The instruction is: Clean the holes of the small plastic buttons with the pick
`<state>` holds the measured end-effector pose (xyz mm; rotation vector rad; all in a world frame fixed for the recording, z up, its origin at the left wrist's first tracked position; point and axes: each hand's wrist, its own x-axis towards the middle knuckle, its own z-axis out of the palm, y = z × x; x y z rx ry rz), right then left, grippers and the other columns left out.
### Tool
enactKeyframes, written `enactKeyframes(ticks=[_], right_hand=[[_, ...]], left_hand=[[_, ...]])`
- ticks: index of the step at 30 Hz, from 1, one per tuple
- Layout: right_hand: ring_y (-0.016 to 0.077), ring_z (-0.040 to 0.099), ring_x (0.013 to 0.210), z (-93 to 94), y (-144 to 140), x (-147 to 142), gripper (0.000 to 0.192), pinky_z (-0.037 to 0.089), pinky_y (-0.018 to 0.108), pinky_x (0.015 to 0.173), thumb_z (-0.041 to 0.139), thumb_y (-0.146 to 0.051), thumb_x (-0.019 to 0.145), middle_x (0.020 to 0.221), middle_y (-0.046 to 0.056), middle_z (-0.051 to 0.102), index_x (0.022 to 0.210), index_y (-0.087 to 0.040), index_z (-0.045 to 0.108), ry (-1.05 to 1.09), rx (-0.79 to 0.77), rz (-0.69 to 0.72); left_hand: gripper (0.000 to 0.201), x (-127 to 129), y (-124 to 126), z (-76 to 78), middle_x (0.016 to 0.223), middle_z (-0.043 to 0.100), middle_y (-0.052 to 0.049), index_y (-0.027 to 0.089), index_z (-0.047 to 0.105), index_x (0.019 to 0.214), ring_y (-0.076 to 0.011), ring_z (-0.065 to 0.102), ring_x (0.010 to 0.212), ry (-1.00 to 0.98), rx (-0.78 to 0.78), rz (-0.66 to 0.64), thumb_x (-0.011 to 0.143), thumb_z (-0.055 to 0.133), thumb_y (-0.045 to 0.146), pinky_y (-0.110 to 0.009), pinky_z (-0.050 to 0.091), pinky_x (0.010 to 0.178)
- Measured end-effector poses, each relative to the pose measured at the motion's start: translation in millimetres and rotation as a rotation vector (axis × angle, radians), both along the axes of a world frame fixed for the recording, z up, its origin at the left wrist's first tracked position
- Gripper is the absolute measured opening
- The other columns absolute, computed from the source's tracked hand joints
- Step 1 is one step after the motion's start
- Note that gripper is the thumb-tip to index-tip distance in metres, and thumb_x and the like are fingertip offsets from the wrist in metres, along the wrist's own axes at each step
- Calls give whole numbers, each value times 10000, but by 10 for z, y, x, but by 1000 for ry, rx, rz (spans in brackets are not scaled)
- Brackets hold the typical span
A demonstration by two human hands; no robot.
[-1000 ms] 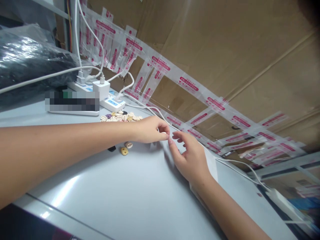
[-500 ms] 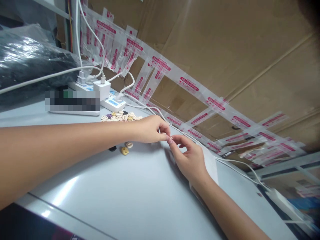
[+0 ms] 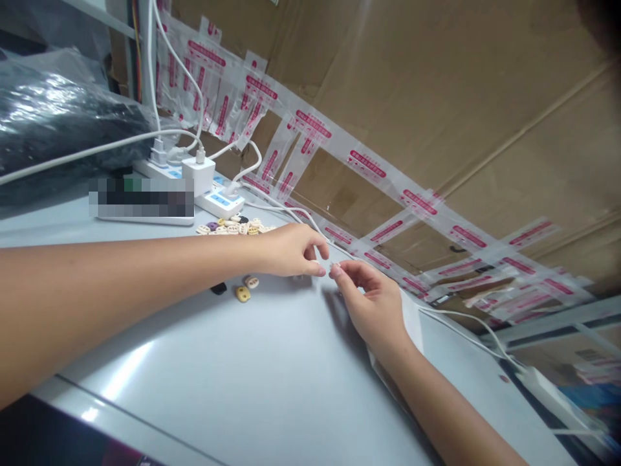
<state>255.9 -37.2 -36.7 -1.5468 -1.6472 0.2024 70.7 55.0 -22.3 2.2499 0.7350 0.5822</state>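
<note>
My left hand (image 3: 291,249) reaches across the pale grey table (image 3: 242,375), its thumb and forefinger slightly apart and nothing visibly between them. Its fingertips almost meet those of my right hand (image 3: 373,304). My right thumb and forefinger pinch a tiny pale button (image 3: 334,266) just above the table. Behind my left wrist lies a pile of small buttons (image 3: 235,226) in cream, yellow and purple. Two loose buttons (image 3: 241,294) and a black one (image 3: 218,288) lie below my left wrist.
A white power strip (image 3: 218,200) with a charger (image 3: 198,173) and cables sits at the back left, beside a black plastic-wrapped bundle (image 3: 58,123). Clear bags with red print (image 3: 363,162) hang along the cardboard wall. A white cable and adapter (image 3: 548,388) lie at the right.
My right hand has closed its fingers and come up to my left fingertips. The tiny button has passed from my left fingers into my right pinch.
</note>
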Motion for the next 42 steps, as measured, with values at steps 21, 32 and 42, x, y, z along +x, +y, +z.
enactKeyframes(ticks=[21, 32, 42], right_hand=[[184, 596, 699, -24, 6, 19, 237, 434, 323, 693, 639, -422, 867, 761, 22, 712, 829, -200, 711, 10, -23, 43], [172, 590, 710, 8, -40, -35, 204, 453, 292, 675, 638, -389, 883, 766, 22, 704, 834, -203, 708, -46, 2, 81], [158, 604, 721, -22, -35, 12, 208, 460, 274, 662, 617, -381, 913, 844, 11, 745, 896, -217, 745, -78, -58, 128]], left_hand=[[235, -49, 1, 63, 954, 742, -15, 194, 736, 983, -162, 637, 799, -15, 111, -4, 799, 613, 273, -239, 437, 652], [145, 0, -50, 22, 787, 701, 10, 182, 714, 858, -131, 596, 709, -71, 141, -85, 815, 601, 261, -232, 411, 601], [122, -9, 9, -28, 838, 715, -11, 170, 721, 875, -138, 609, 737, -55, 205, -108, 823, 640, 245, -234, 421, 623]])
